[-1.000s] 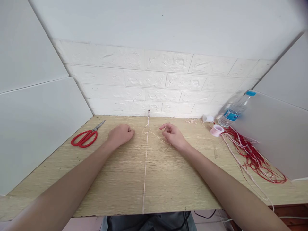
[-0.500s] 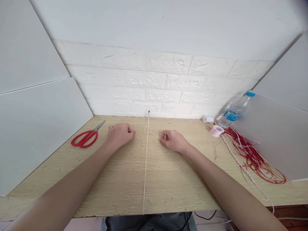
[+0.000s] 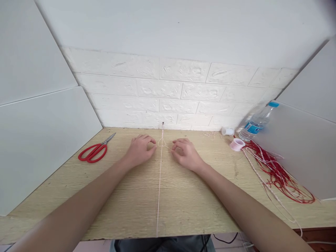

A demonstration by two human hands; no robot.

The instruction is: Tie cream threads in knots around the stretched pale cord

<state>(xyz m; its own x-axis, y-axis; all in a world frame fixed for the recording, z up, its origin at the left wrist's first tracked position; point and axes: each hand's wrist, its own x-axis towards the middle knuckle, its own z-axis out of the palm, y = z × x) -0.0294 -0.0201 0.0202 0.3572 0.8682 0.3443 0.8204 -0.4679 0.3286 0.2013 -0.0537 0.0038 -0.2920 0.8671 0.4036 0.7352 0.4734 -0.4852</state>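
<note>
A pale cord (image 3: 159, 189) runs from a hole at the foot of the wall straight toward me over the table edge. Its far end (image 3: 162, 132) looks knotted or braided. Just below that part, a thin thread forms a small loose loop (image 3: 159, 142) around the cord. My left hand (image 3: 141, 148) is left of the loop, thumb and forefinger curved and apart, with nothing visible between them. On the other side, my right hand (image 3: 185, 152) has its fingers bent together at the thread's end; the fingertips are small and partly hidden.
Red-handled scissors (image 3: 93, 153) lie on the left of the wooden table (image 3: 126, 210). To the right are a pink spool (image 3: 237, 144), a white spool (image 3: 227, 131), a water bottle (image 3: 253, 127) and a tangle of red cords (image 3: 278, 171). White panels flank both sides.
My left hand has moved right, close to the loop, and its thumb and forefinger have spread. My right hand has shifted slightly left toward the cord, and the thread has slackened.
</note>
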